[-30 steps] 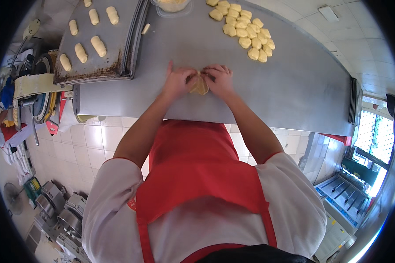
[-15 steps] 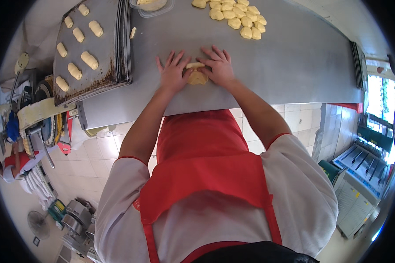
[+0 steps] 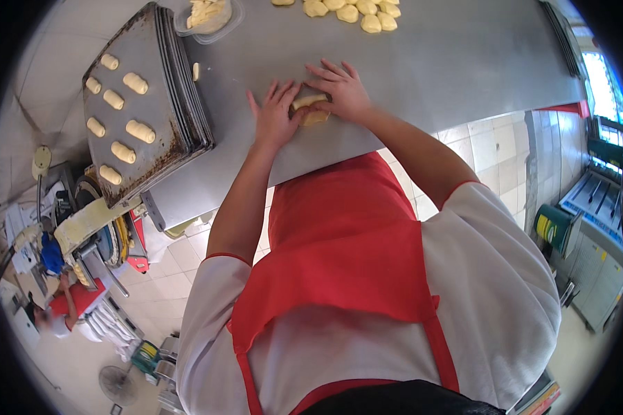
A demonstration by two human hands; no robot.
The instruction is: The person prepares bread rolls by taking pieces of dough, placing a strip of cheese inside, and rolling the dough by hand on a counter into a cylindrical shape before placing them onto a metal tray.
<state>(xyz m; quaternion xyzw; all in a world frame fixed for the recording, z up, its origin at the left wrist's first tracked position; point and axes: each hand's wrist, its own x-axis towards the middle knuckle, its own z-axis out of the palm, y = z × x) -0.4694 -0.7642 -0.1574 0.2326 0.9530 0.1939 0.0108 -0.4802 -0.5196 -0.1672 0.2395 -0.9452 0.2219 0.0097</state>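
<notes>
On the metal table, a flattened piece of yellow dough (image 3: pixel 315 118) is partly rolled up, its thick rolled part on the far side. My left hand (image 3: pixel 277 117) grips its left end between thumb and forefinger, the other fingers spread outward. From the right, my right hand (image 3: pixel 342 93) bends its thumb and forefinger round the other end, with its remaining fingers stretched out. The thumbs and fingers cover both ends of the roll. Several round dough pieces (image 3: pixel 348 12) lie together at the far edge of view.
At the left, a stack of dark baking trays (image 3: pixel 180 131) carries several rolled dough pieces (image 3: pixel 140 131). Behind it, a clear plastic tub (image 3: pixel 218 31) holds pale sticks, and one loose pale stick (image 3: pixel 196 72) lies beside the trays. Another person (image 3: pixel 69 304) is far off at the left.
The dough is rolled further over, and its far part looks thicker. Both hands stay on it. The view has turned, so the trays sit lower and the dough pieces higher.
</notes>
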